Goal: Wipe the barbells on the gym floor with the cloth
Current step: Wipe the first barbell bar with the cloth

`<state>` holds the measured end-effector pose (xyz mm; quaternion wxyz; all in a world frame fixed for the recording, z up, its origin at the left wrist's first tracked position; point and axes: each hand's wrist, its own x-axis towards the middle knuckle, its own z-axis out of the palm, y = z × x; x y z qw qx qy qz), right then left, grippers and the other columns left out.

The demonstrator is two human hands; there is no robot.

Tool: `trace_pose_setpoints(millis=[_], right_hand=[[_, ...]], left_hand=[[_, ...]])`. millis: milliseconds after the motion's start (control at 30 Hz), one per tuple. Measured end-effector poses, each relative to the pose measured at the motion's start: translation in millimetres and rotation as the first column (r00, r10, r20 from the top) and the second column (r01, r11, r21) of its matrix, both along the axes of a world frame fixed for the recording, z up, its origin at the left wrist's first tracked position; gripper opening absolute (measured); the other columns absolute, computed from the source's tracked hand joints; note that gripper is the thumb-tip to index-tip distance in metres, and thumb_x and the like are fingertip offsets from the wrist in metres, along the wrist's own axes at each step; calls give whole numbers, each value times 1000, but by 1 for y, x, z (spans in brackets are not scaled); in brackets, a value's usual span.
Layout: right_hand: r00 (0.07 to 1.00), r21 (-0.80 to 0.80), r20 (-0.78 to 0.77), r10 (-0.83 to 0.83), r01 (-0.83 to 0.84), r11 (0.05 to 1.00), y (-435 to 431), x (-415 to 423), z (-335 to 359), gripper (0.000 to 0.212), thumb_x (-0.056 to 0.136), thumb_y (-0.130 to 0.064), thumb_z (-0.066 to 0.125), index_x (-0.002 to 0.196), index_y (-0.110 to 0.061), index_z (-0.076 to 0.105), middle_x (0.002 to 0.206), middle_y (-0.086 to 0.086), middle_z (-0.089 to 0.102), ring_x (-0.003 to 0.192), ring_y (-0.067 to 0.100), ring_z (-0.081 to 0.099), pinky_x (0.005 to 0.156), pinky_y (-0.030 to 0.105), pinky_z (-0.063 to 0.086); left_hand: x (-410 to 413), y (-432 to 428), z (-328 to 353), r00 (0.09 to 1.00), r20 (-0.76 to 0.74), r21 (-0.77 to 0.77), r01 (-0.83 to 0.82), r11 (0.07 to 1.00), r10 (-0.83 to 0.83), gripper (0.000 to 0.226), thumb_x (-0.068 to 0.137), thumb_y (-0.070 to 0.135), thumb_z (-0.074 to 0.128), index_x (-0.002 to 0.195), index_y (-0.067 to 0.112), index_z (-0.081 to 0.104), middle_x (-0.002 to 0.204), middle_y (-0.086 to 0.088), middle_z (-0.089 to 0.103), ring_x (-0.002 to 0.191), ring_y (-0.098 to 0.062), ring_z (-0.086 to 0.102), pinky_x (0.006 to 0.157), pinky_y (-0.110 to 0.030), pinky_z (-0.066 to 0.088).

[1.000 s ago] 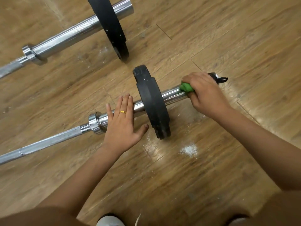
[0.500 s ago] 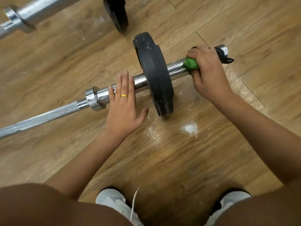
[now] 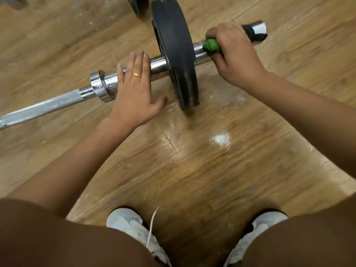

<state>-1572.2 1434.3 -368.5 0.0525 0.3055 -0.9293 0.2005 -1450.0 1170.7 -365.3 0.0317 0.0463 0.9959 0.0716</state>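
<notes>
While the right hand (image 3: pixel 237 54) grips the cloth (image 3: pixel 211 45) round the outer end of the barbell (image 3: pixel 105 83) on the floor and the left hand (image 3: pixel 134 95) steadies it with straight fingers (image 3: pixel 139 61), the long shaft (image 3: pixel 42 108) looks yet to be wiped.

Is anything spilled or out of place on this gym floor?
Yes. A small heap of white powder lies on the wooden floor near the black weight plate, with loose specks scattered toward it. It may be chalk; I cannot tell. A white lace also hangs loose beside the left shoe.
</notes>
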Motion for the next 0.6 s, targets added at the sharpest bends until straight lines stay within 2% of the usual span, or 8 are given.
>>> trace_pose_setpoints(millis=[133,267,333,467,500,600], right_hand=[[993,94,22,116,-118,989,0,-18,3,38,91,-22,48,128,-12,53,124,9,59,116,33,52,108,44,36],[999,25,-8,-32,32,999,3,-21,5,34,92,-22,48,123,-10,57,118,11,62,111,34,54,105,44,38],[998,-12,-26,-55,54,998,-11,-9,3,33,91,-19,50,121,-8,58,117,12,62,112,33,54,107,42,36],[995,15,6,103,-103,995,-22,-5,1,41,88,-18,51,127,-7,57,126,10,61,119,30,53,109,40,34],[996,26,18,89,-90,996,-17,-9,2,41,88,-19,50,128,-9,57,125,9,62,118,31,53,107,41,36],[996,-26,17,-87,87,996,-4,-14,6,37,91,-23,47,123,-10,59,119,10,63,113,32,54,102,41,37]], left_hand=[[-11,-2,1,1000,-8,2,-8,1000,8,102,87,54,55,160,2,6,168,-17,2,155,-31,-2,121,-53,-8],[-14,-1,0,999,-12,2,-34,999,34,102,87,52,57,159,1,6,168,-17,1,155,-32,-2,122,-54,-6],[-13,0,0,999,-25,-18,-33,999,33,104,86,52,57,159,1,5,168,-17,1,155,-32,-2,122,-54,-6],[-10,0,-1,999,-24,-47,-25,999,23,105,85,52,57,159,2,1,168,-17,-3,155,-31,-6,121,-52,-10],[-10,0,0,999,-20,-46,-29,999,28,105,85,51,57,159,2,1,168,-16,-3,155,-30,-6,121,-52,-10],[-9,4,1,999,-27,-47,-48,998,47,104,85,51,57,159,2,2,168,-16,-2,156,-30,-4,121,-52,-9]])
